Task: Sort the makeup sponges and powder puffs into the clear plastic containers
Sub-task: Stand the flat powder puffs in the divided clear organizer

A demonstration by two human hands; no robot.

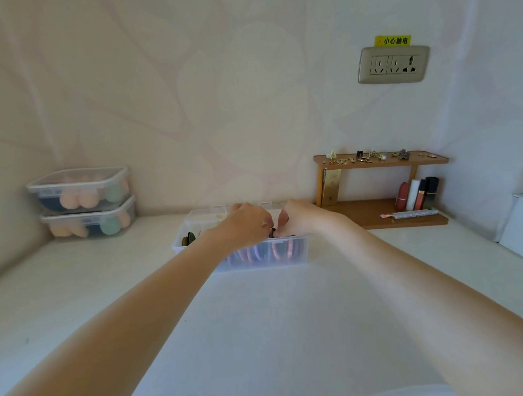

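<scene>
Both your arms reach out across the white bench [77, 298] to a long clear plastic box [290, 254] that sits near the back edge, in the middle. Your left hand [245, 224] and your right hand [297, 218] meet over the top of the box, almost touching. The fingers of both hands are curled in, and together they seem to pinch a small dark thing [273, 233], but it is too small and blurry to say what it is. Inside the front of the box you can see round pink and purple rings [276, 251] through the wall. At the left end of the box lie some small dark green bits [189, 239].

The makeup sponges are far from your hands. They sit in two clear plastic containers with lids, stacked one on the other in the back left corner of the bench. The top container [79, 189] holds peach egg-shaped sponges [78, 199] and a pale green sponge [114, 193]. The bottom container [89, 222] holds more peach sponges and a green one too.

At the back right stands a small brown wooden shelf [379, 161] with tiny trinkets on top and lipstick tubes [417, 194] under it. A wall socket [394, 64] hangs above.
</scene>
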